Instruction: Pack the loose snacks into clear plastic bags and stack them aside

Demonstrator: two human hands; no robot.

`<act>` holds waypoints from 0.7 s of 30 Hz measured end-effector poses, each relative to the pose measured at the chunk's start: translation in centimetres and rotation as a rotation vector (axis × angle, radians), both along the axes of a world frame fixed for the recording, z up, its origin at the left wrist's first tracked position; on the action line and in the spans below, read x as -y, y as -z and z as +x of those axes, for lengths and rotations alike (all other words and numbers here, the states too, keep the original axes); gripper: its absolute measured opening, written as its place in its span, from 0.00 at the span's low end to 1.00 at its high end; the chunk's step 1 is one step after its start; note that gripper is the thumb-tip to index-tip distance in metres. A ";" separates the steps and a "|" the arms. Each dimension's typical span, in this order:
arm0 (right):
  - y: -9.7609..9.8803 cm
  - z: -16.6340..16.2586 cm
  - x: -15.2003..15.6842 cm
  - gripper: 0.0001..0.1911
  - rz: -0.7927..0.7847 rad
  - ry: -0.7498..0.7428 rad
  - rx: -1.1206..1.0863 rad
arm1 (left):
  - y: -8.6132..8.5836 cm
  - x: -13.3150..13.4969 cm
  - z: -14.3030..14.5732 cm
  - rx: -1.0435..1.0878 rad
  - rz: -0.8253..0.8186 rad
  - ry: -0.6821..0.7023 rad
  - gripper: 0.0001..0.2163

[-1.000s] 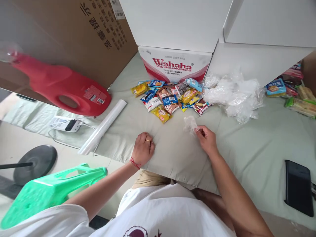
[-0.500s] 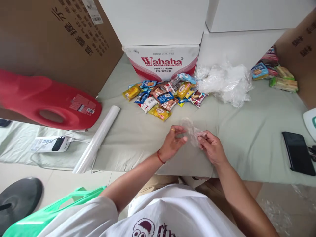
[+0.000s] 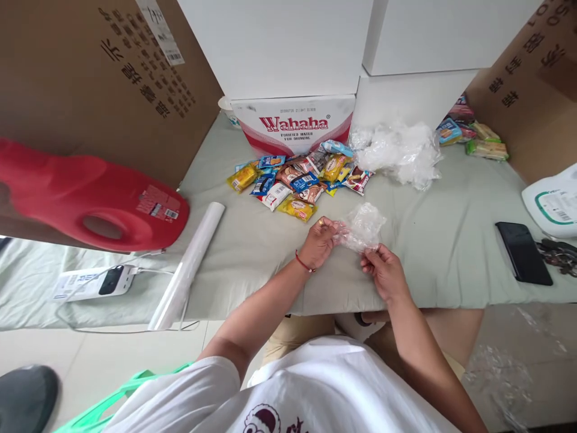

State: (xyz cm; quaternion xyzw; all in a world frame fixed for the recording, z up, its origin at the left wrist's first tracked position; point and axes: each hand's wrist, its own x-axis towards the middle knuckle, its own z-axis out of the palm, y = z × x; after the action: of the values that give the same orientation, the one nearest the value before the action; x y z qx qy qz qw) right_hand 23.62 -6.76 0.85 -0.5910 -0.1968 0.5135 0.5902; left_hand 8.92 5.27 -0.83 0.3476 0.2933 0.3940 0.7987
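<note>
A crumpled clear plastic bag (image 3: pixel 366 224) is stretched between my two hands, above the front part of the cloth-covered table (image 3: pixel 433 252). My left hand (image 3: pixel 319 240), with a red string at the wrist, pinches the bag's left edge. At its lower right edge, my right hand (image 3: pixel 381 268) grips the plastic between thumb and fingers. Just beyond the hands lies a pile of small wrapped snacks (image 3: pixel 301 183), in yellow, blue, brown and white packets. To the right of the pile sits a heap of clear plastic bags (image 3: pixel 401 153).
A Wahaha carton (image 3: pixel 295 123) stands behind the snacks. On the left are a red jug (image 3: pixel 90 198), a plastic film roll (image 3: pixel 189 264) and a power strip (image 3: pixel 94 282). On the right lie more snack packets (image 3: pixel 478 135), a black phone (image 3: pixel 523 252), keys (image 3: pixel 561 255) and a white bottle (image 3: pixel 552 201).
My left hand has closed on the bag's edge after being apart from it. The bag is spread wider between both hands. The view has shifted slightly.
</note>
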 end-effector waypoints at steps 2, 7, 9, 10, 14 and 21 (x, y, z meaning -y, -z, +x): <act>-0.6 0.7 0.3 0.22 -0.015 -0.057 0.029 | -0.4 -0.1 0.0 0.037 -0.011 0.061 0.24; -2.3 1.1 0.3 0.20 0.091 0.376 0.748 | -0.6 -0.2 0.0 0.065 -0.019 0.104 0.22; -2.4 0.5 -0.4 0.18 0.104 0.337 0.876 | -0.6 -0.1 0.1 0.084 -0.036 0.095 0.22; -2.2 0.1 -1.0 0.19 0.094 0.247 0.856 | -0.7 0.0 0.1 0.094 -0.046 0.096 0.22; -0.1 -1.2 -4.1 0.19 0.060 0.018 0.600 | -1.0 0.0 0.1 0.127 -0.092 0.089 0.21; 0.4 0.4 -4.8 0.13 0.133 0.127 0.247 | -1.3 -1.8 -1.0 0.129 -0.210 -0.122 0.18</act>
State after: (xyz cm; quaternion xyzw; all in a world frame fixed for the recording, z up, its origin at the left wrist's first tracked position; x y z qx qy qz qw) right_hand 24.03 -2.01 0.44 -0.6205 -0.2637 0.3843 0.6307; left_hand 7.91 7.07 0.49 0.2175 0.3017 0.4304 0.8225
